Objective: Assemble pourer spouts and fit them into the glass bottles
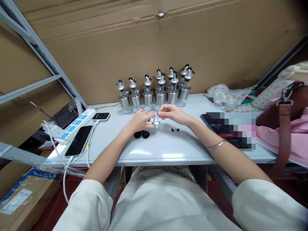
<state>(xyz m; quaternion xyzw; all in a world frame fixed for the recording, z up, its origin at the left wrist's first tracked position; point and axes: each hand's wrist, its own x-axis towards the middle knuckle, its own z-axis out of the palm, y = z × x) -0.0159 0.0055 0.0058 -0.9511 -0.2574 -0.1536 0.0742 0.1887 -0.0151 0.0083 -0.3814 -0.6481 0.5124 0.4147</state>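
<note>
Between my hands, just above the table, is a silver pour spout (156,122). My left hand (141,120) grips it from the left side, fingers closed. My right hand (171,113) pinches at the spout's upper tip; a small dark piece shows there, too small to name. Black round caps (145,134) lie on the table below my left hand. Two small black pieces (175,130) lie below my right hand. Behind my hands stand several glass oil bottles (148,96) with metal sleeves and silver spouts with black flip tops.
At left are a power strip (77,125), a small black device (101,116) and a phone (79,140) with white cables. At right lie a tablet-like screen (216,128), a plastic bag (220,94) and a pink bag (269,134). Cardboard (134,41) backs the table.
</note>
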